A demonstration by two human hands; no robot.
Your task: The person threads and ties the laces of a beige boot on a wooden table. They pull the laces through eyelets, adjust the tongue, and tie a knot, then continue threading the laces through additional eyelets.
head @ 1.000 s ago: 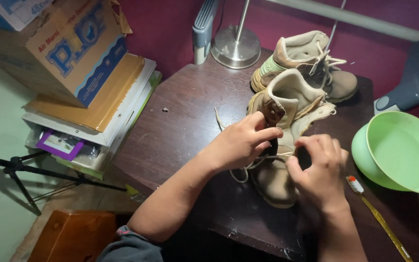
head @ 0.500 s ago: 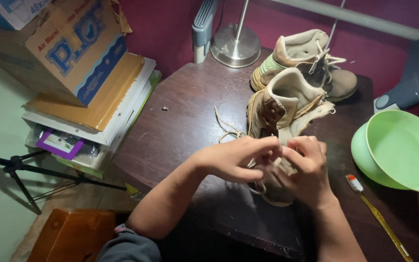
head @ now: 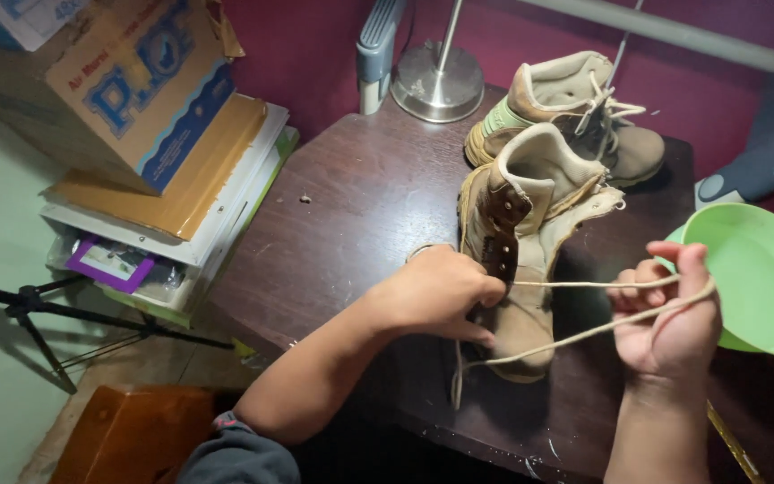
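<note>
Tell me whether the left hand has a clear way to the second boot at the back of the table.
Probably not directly: the left hand grips the near boot, which stands between it and the second boot.

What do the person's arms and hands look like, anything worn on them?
Both hands, the left hand and the right hand, are bare: no gloves, rings or watch visible. The forearms are bare too. A grey sleeve with a reddish trim is pushed up the left arm.

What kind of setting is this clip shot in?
Probably a room at home: a small dark wooden table against a maroon wall, a lamp base, and stacked cardboard boxes beside it.
</note>
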